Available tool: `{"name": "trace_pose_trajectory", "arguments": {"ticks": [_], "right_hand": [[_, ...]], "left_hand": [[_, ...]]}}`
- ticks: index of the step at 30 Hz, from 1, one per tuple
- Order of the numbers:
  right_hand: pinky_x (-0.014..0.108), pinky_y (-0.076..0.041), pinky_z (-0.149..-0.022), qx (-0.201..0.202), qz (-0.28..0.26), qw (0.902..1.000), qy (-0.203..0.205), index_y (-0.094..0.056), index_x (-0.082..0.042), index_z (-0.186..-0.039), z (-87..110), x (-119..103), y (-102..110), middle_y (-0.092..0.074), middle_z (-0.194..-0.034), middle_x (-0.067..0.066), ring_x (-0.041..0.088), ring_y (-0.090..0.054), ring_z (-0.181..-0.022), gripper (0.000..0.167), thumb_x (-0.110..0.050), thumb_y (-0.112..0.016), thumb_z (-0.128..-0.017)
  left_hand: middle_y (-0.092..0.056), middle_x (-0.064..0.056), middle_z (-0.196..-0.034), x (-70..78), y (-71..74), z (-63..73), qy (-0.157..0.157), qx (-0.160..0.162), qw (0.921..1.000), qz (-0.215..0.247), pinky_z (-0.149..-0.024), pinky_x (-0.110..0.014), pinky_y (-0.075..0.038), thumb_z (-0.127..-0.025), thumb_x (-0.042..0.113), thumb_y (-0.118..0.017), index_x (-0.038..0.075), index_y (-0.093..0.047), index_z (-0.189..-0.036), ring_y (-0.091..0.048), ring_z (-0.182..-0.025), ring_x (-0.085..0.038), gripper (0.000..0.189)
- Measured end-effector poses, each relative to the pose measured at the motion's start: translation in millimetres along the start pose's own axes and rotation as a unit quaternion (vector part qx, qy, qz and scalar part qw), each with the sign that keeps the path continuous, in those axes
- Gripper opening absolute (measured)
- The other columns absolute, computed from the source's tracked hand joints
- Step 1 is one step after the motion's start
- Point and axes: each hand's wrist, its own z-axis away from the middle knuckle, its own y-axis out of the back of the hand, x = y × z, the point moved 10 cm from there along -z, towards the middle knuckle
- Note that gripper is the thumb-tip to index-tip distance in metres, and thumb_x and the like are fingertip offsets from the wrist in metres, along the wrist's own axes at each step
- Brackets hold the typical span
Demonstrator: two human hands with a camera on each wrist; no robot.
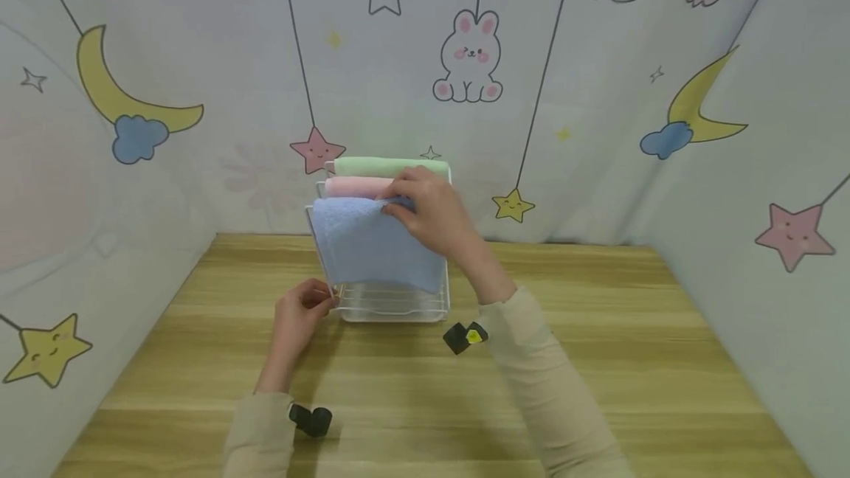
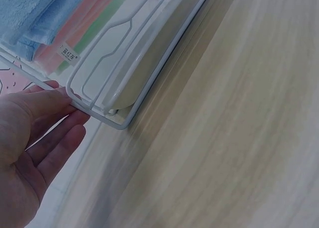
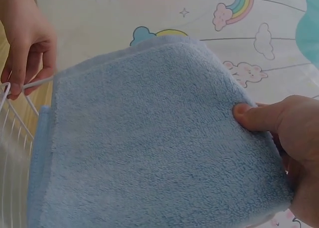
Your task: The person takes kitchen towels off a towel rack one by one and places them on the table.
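A white wire rack stands on the table with three towels draped over its bars. In front hangs a blue towel; behind it are a pink towel and a light green towel. My right hand pinches the blue towel by its top fold, and the right wrist view shows the thumb pressed on the terry cloth, the fingers mostly hidden behind. Down at the rack's front left corner, my left hand pinches the white wire between thumb and fingers.
Under the rack's wires sits a shallow white tray. The wood-grain table is bordered by cloth walls printed with stars, moons and rabbits. Small black devices show beside both wrists.
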Motion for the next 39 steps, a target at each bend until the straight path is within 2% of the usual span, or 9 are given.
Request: {"name": "trace_pose_trajectory", "arguments": {"ticks": [7, 14, 17, 21, 24, 29, 33, 39], "right_hand": [[0.032, -0.054, -0.093, -0.089, -0.003, 0.996, 0.005, -0.073, -0.009, -0.109, -6.6, -5.4, 3.1, -0.071, -0.108, 0.005, 0.019, -0.064, -0.103, 0.016, -0.01, -0.066, -0.094], [0.033, -0.053, -0.091, -0.111, -0.011, 0.9937, 0.006, -0.072, -0.009, -0.112, -15.8, -6.5, 21.8, -0.07, -0.109, 0.006, 0.02, -0.064, -0.099, 0.019, -0.008, -0.063, -0.096], [0.032, -0.054, -0.089, -0.1, -0.02, 0.9946, 0.02, -0.072, -0.008, -0.112, -21.3, -10.5, 35.8, -0.069, -0.108, 0.006, 0.02, -0.064, -0.099, 0.018, -0.008, -0.062, -0.096], [0.031, -0.054, -0.088, -0.065, -0.026, 0.9965, 0.046, -0.072, -0.007, -0.11, -28.9, -17.8, 61.8, -0.07, -0.108, 0.008, 0.019, -0.064, -0.1, 0.017, -0.007, -0.062, -0.096], [0.03, -0.053, -0.091, -0.042, -0.029, 0.9971, 0.056, -0.072, -0.006, -0.11, -34.2, -23.8, 83.4, -0.071, -0.108, 0.008, 0.019, -0.064, -0.102, 0.017, -0.006, -0.062, -0.096], [0.028, -0.051, -0.095, -0.024, -0.017, 0.9983, 0.05, -0.071, -0.004, -0.11, -41.9, -31.8, 113.9, -0.071, -0.11, 0.009, 0.018, -0.062, -0.106, 0.017, -0.007, -0.062, -0.096], [0.028, -0.051, -0.089, 0.013, 0.004, 0.9985, 0.053, -0.072, -0.004, -0.109, -43.0, -36.0, 134.3, -0.072, -0.108, 0.009, 0.018, -0.061, -0.1, 0.017, -0.007, -0.063, -0.096], [0.027, -0.048, -0.083, 0.063, 0.013, 0.9971, 0.04, -0.072, -0.005, -0.108, -36.7, -35.9, 161.9, -0.073, -0.105, 0.009, 0.017, -0.058, -0.091, 0.016, -0.006, -0.063, -0.095]], "left_hand": [[-0.074, -0.021, -0.09, -0.1, 2.1, -0.3, -0.005, 0.001, 1.0, 0.001, -0.064, -0.012, -0.053, -0.085, 0.003, -0.075, 0.0, -0.067, -0.091, -0.066, -0.074, -0.003, 0.01], [-0.075, -0.022, -0.092, 2.5, 0.6, -2.4, -0.005, 0.001, 0.9999, 0.014, -0.065, -0.012, -0.053, -0.085, 0.002, -0.074, 0.0, -0.066, -0.09, -0.066, -0.074, 0.0, 0.009], [-0.075, -0.022, -0.093, 3.7, -0.1, -3.4, -0.003, 0.001, 0.9998, 0.018, -0.064, -0.013, -0.053, -0.085, 0.002, -0.074, 0.0, -0.066, -0.089, -0.065, -0.073, 0.001, 0.01], [-0.075, -0.021, -0.092, 4.2, 0.0, -3.6, -0.002, 0.0, 0.9999, 0.011, -0.064, -0.013, -0.053, -0.085, 0.003, -0.075, 0.001, -0.067, -0.09, -0.064, -0.071, 0.004, 0.01], [-0.076, -0.021, -0.093, 3.6, 0.2, -4.0, -0.001, -0.002, 1.0, 0.005, -0.064, -0.013, -0.053, -0.086, 0.005, -0.075, 0.001, -0.067, -0.09, -0.066, -0.072, 0.001, 0.01], [-0.075, -0.021, -0.095, 1.0, -0.7, -4.4, 0.005, -0.006, 1.0, 0.006, -0.065, -0.012, -0.053, -0.085, 0.006, -0.075, 0.001, -0.067, -0.092, -0.067, -0.074, -0.003, 0.011], [-0.075, -0.021, -0.096, 1.4, -1.0, -2.9, 0.006, -0.008, 0.9999, 0.011, -0.065, -0.012, -0.054, -0.085, 0.004, -0.075, 0.0, -0.067, -0.091, -0.066, -0.073, 0.001, 0.011], [-0.075, -0.023, -0.098, 3.7, -1.8, -0.2, 0.006, -0.01, 0.9998, 0.019, -0.065, -0.012, -0.055, -0.085, 0.001, -0.075, -0.001, -0.066, -0.09, -0.068, -0.076, -0.003, 0.011]]}}
